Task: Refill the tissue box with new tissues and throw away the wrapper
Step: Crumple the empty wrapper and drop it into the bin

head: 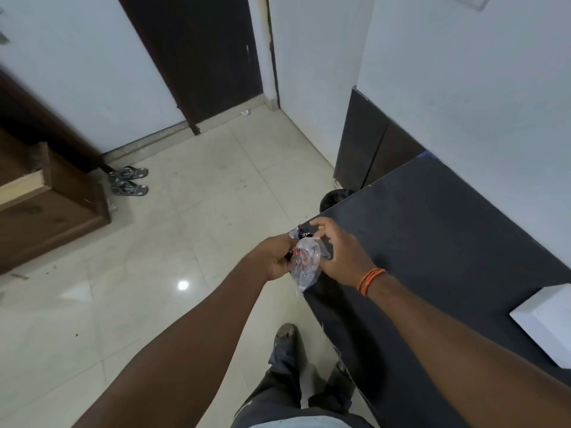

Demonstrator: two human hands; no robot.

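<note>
Both forearms are seen bare, no sleeves. Orange thread band [370,281], several strands, is worn at wrist of right hand [343,257]; nothing is worn on left hand [275,257]. Dark grey trousers [287,375] are worn, w/ dark open-toed sandal [285,333] on one foot. Pale shirt hem is seen at btm edge.

The wrapper [304,264] is clear plastic with red and white print (a dark patch at its top). The thread [370,281] on the wrist is orange, the table [448,242] black, the box [547,319] white, the floor [185,242] cream tile.
</note>
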